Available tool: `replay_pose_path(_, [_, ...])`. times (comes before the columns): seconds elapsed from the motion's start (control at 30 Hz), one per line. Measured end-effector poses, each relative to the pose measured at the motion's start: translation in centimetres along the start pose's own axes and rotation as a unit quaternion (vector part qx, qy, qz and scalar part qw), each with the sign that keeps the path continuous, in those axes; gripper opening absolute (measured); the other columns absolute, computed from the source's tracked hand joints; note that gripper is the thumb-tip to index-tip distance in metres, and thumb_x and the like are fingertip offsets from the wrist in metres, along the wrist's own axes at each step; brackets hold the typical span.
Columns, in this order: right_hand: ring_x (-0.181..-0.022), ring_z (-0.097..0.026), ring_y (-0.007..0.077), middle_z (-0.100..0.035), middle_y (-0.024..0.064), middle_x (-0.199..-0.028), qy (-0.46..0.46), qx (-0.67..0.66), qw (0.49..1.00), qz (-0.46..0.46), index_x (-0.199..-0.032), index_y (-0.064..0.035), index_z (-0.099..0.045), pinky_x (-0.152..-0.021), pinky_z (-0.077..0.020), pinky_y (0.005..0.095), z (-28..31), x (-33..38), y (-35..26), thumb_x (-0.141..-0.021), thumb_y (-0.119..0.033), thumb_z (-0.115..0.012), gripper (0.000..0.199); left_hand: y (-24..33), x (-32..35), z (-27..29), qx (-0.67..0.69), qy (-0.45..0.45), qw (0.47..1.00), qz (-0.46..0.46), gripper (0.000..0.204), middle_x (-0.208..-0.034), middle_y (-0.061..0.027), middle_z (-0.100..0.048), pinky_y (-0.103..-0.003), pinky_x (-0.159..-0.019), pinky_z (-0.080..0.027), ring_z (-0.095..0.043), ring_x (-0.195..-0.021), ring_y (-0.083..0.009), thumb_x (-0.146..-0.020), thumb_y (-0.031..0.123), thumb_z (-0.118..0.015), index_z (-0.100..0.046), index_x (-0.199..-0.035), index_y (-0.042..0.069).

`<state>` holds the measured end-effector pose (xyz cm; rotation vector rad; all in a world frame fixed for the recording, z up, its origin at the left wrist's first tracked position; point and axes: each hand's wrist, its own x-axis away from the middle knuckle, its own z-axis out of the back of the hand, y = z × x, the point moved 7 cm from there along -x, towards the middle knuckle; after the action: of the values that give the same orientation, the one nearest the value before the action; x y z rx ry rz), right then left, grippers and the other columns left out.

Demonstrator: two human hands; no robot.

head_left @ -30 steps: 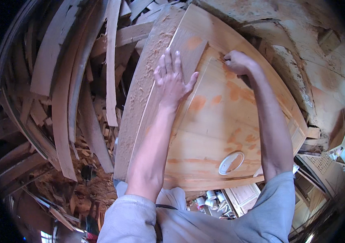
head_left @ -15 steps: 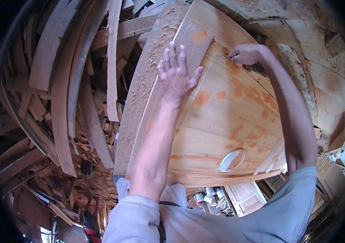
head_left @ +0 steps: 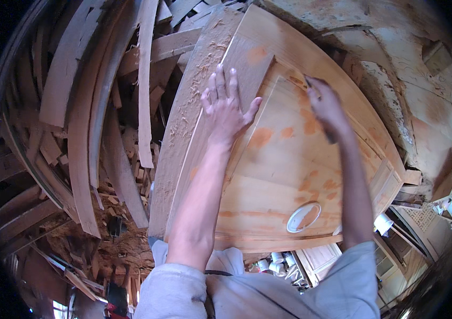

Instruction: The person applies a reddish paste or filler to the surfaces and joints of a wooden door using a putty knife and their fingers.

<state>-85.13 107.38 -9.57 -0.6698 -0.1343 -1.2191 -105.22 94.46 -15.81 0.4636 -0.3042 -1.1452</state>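
Note:
A pale wooden panel door point(head_left: 284, 159) lies in front of me, with smears of orange filler point(head_left: 260, 137) across its recessed panel and frame. My left hand point(head_left: 226, 109) rests flat on the door's left frame piece, fingers stretched and thumb spread. Over the far right part of the panel, my right hand point(head_left: 326, 106) is closed round a thin dark hand tool point(head_left: 307, 81). The tool's tip points away near the panel's far corner; motion blur hides its exact kind. A round white lid point(head_left: 304, 217) with orange filler in it lies on the near part of the panel.
Wood shavings cover the board point(head_left: 183, 127) along the door's left side. Long curved offcuts point(head_left: 85, 122) are heaped at the left. White cans point(head_left: 276, 258) stand below the near edge, and a pale dusty slab point(head_left: 396, 69) lies at the far right.
My right hand has swung from the panel's far right edge inward and nearer, its wrist turned and forearm drawn in. My left hand stays flat on the frame.

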Motion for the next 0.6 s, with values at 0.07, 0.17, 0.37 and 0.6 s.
replay_pose_path(0.07, [-0.128, -0.050, 0.0430, -0.055, 0.0273, -0.134, 0.092, -0.004, 0.995, -0.023, -0.140, -0.0003, -0.051, -0.109, -0.0411, 0.0405, -3.0, 1.4, -0.7, -0.094, -0.006, -0.047, 0.046, -0.3, 0.2, -0.1, -0.003, 0.000, 1.000, 0.000, 0.087, -0.160, -0.0195, -0.026, -0.057, -0.109, -0.029, -0.029, -0.144, -0.0374, -0.087, 0.064, -0.058, -0.038, -0.151, 0.009])
replay_pose_path(0.17, [-0.131, -0.048, 0.0410, -0.048, 0.0267, -0.141, 0.190, 0.020, 0.981, 0.025, -0.141, 0.0023, -0.047, -0.110, -0.0416, 0.0434, -6.2, 2.3, -1.5, -0.090, 0.003, -0.044, 0.051, -0.3, 0.2, -0.2, -0.009, -0.002, 1.000, -0.002, 0.087, -0.160, -0.0193, -0.025, -0.057, -0.108, -0.029, -0.029, -0.144, -0.0373, -0.087, 0.063, -0.058, -0.037, -0.151, 0.008])
replay_pose_path(0.37, [-0.129, -0.049, 0.0431, -0.040, 0.0250, -0.149, 0.202, 0.003, 0.976, -0.075, -0.144, 0.0046, -0.039, -0.108, -0.0436, 0.0452, -7.2, 2.2, -2.0, -0.086, 0.007, -0.043, 0.059, -0.2, 0.3, -0.2, -0.012, -0.009, 1.000, 0.001, 0.087, -0.161, -0.0191, -0.024, -0.057, -0.110, -0.028, -0.027, -0.145, -0.0369, -0.087, 0.063, -0.058, -0.036, -0.151, 0.008])
replay_pose_path(0.6, [-0.110, -0.061, 0.0459, -0.039, 0.0244, -0.150, 0.234, 0.078, 0.965, -0.089, -0.146, 0.0043, -0.035, -0.091, -0.0532, 0.0522, -8.4, 1.7, -2.5, -0.084, 0.002, -0.049, 0.064, 0.3, 0.1, 0.1, -0.048, -0.007, 0.999, -0.008, 0.086, -0.158, -0.0211, -0.028, -0.053, -0.110, -0.029, -0.032, -0.142, -0.0362, -0.088, 0.063, -0.056, -0.040, -0.149, 0.005])
